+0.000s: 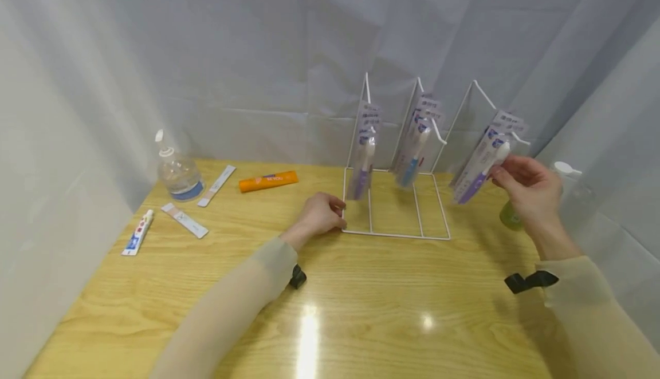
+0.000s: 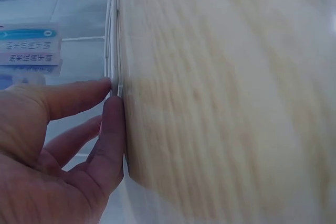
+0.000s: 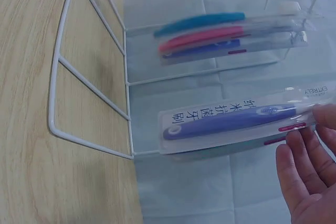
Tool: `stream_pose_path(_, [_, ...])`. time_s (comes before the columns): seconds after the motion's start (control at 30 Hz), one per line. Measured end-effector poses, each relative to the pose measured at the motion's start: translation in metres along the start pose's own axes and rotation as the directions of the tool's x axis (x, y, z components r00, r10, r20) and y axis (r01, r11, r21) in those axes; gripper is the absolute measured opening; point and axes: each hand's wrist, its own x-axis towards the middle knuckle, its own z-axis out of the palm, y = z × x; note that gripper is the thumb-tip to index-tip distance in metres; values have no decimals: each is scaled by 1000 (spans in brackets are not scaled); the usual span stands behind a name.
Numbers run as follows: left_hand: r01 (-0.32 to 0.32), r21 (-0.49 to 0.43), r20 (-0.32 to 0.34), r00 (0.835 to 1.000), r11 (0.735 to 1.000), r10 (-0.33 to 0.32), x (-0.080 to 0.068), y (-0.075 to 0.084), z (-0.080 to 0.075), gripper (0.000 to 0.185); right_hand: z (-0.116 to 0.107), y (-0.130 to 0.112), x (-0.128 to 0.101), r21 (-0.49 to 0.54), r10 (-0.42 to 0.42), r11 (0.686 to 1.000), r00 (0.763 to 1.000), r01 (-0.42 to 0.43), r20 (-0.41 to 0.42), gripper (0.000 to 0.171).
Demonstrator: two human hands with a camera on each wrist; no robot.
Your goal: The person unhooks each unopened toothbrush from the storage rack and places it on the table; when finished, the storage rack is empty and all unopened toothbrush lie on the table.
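Note:
A white wire rack (image 1: pixel 397 235) stands on the table, with packaged toothbrushes hanging from its three arms. My left hand (image 1: pixel 321 214) is at the left side of its base, thumb and finger pinching the base wire (image 2: pixel 114 40). At the right arm, my right hand (image 1: pixel 533 187) pinches the edge of the front pack, a toothbrush with a purple handle (image 3: pixel 231 120). More packs hang behind it. On the middle arm a blue-handled toothbrush (image 1: pixel 411 170) is in front; a purple-handled toothbrush (image 1: pixel 362 178) fronts the left arm.
A clear pump bottle (image 1: pixel 177 174), two slim white packets (image 1: pixel 216 186), a small toothpaste tube (image 1: pixel 138 233) and an orange tube (image 1: pixel 268 181) are on the left of the table. Behind my right hand stands a bottle with green content (image 1: pixel 510 217). Grey curtains (image 1: pixel 247 52) hang at the back.

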Motion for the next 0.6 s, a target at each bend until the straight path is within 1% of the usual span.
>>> stream_pose_path(0.1, [14, 7, 1, 1000, 1000, -14, 1, 1, 1, 49, 0, 2, 0, 5, -21, 1000, 1000, 22, -15, 22])
stream_pose_path(0.2, [13, -7, 3, 1000, 1000, -13, 2, -1, 0, 49, 3, 2, 0, 14, -37, 999, 999, 37, -17, 21])
stream_pose_path(0.27, [7, -10, 2, 1000, 1000, -7, 2, -2, 0, 50, 6, 2, 0, 20, -45, 999, 999, 45, -26, 22])
stream_pose_path(0.33, [1, -11, 2, 1000, 1000, -1, 2, -2, -1, 50, 8, 2, 0, 23, -48, 999, 998, 50, -48, 28])
stream_pose_path(0.47, [1, 1, 3, 1000, 1000, -1, 1, -1, -1, 51, 6, 0, -1, 4, -47, 999, 996, 47, -77, 30])
stream_pose_path(0.6, [8, 11, 11, 1000, 1000, -8, 1, 0, 0, 52, -1, -5, -7, -21, -40, 999, 994, 38, -97, 29])
